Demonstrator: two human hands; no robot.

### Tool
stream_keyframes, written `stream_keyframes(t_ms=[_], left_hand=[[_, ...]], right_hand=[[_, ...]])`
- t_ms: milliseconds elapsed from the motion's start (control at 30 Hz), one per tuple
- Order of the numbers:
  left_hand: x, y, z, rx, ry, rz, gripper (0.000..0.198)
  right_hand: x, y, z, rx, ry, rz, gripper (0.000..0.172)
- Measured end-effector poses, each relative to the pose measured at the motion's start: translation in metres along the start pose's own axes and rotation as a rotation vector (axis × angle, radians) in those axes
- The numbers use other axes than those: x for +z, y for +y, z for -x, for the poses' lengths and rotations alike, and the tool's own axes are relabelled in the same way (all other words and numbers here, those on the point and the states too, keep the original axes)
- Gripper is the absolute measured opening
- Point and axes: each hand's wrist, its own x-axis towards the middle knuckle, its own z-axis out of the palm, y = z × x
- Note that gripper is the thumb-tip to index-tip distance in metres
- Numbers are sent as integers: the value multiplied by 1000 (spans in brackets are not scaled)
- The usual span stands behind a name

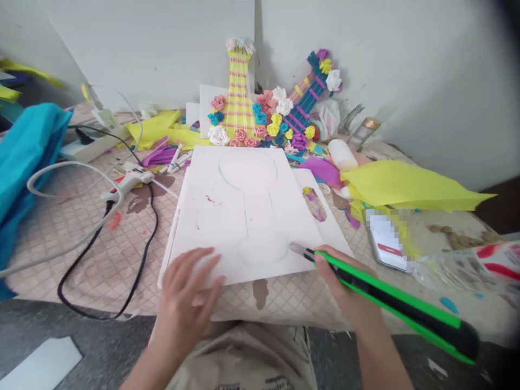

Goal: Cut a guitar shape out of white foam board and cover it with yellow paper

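A white foam-like board (pixel 211 216) lies in front of me with a faint blue-green outline drawn on it, wide at both ends and narrow in the middle. On its near left corner rests my left hand (pixel 189 287), fingers spread and holding nothing. My right hand (pixel 341 281) grips a green and black utility knife (pixel 390 295). The knife's blade is extended, its tip beside the outline's lower right curve; whether it touches the board I cannot tell. Beneath is another white board (pixel 339 233) with an oval cut-out.
A glue gun (pixel 132 181) and looping black cable (pixel 150 238) lie to the left. A phone (pixel 388 241) and plastic bottle (pixel 459 265) are at right. Behind the board stand a yellow paper guitar (pixel 239 92) and a blue one (pixel 306 105), both decorated with paper flowers.
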Motion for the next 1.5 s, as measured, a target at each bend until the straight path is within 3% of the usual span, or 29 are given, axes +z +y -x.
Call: stream_keyframes(t_ms=[100, 167, 333, 433, 533, 667, 733, 867, 1067, 1233, 1367, 1433, 1500], left_hand=[[-16, -33, 3, -227, -21, -33, 46], [-20, -42, 4, -409, -38, 185, 53], [-17, -19, -10, -899, 76, 852, 64], [-15, -10, -24, -1076, 30, 1023, 76], [-13, -14, -39, -1157, -79, 1058, 73], [-10, -17, -53, -1064, -345, 1028, 50], [-9, -13, -54, -968, -408, 1029, 46], [-11, -7, -39, -837, -343, 1015, 43], [-11, -13, -21, -841, -239, 949, 42], [-13, -24, -40, -919, -302, 842, 48], [-25, -31, -42, -933, -487, 652, 45], [-32, -33, -35, -860, -512, 483, 49], [-36, -33, -30, -575, -450, 303, 41]], right_hand=[[-14, 26, -16, -23, -41, -7, 17], [-20, 40, -23, -42, -22, -6, 17], [-30, 65, -31, -12, -5, 21, 18], [-33, 76, -29, 48, 24, 10, 22], [-34, 84, -26, 70, 48, 17, 24], [-33, 91, -18, 95, 46, 37, 27], [-32, 92, -14, 149, 95, 34, 31], [-27, 87, -24, 176, 109, -6, 32], [1, 71, -80, -73, -18, 6, 28], [24, 72, -110, -263, 60, 37, 24], [27, 72, -115, -320, 129, 92, 22], [26, 70, -115, -320, 126, 98, 20], [25, 69, -115, -312, 113, 101, 19]])
